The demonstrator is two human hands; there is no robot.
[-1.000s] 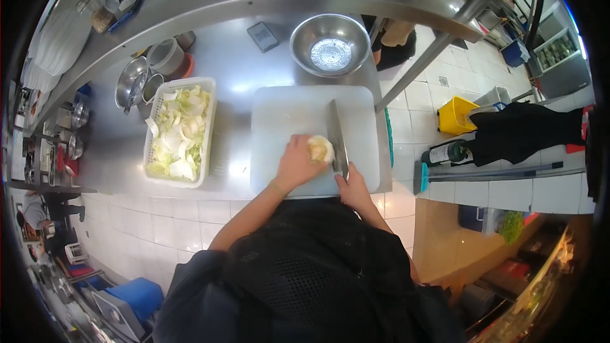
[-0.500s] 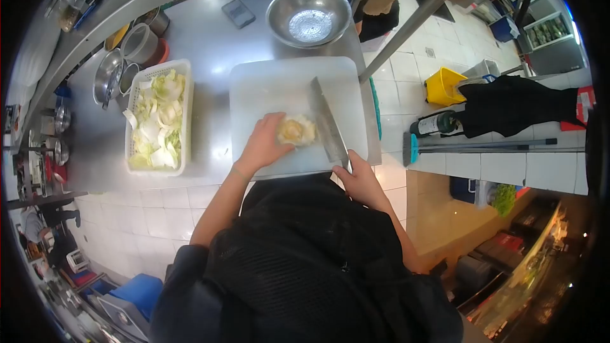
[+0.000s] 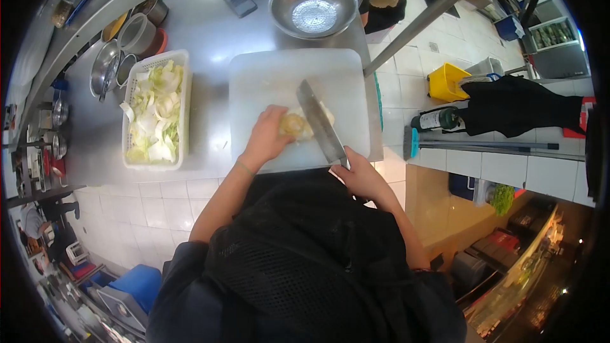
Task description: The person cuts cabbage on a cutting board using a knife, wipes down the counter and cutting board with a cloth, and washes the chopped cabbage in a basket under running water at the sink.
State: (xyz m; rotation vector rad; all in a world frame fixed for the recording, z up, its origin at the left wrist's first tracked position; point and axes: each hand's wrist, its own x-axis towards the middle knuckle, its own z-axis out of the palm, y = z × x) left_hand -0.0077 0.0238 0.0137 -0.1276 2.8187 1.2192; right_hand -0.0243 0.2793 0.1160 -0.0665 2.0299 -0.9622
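My left hand [image 3: 268, 132] is closed around the left side of a pale lump with a yellowish-brown middle [image 3: 294, 124], which looks like the stump of a cabbage. It lies on a white cutting board [image 3: 260, 71]. In my right hand [image 3: 357, 174] is the handle of a cleaver [image 3: 318, 119], its wide blade pointing away from me and slanting left. The blade lies across the right part of the stump, with a pale bit showing beyond it. Whether the edge has gone through is hidden.
Left of the board stands a white basket [image 3: 185, 98] of cut cabbage leaves. A metal bowl [image 3: 345, 9] and a phone [image 3: 239, 2] are at the back of the steel table [image 3: 210, 32]. Bowls and tubs [image 3: 136, 35] crowd the back left. A metal post [image 3: 406, 37] rises at the right.
The cleaver has moved left from beside the stump to over its right part. My left hand keeps its hold. The whole view has shifted slightly.
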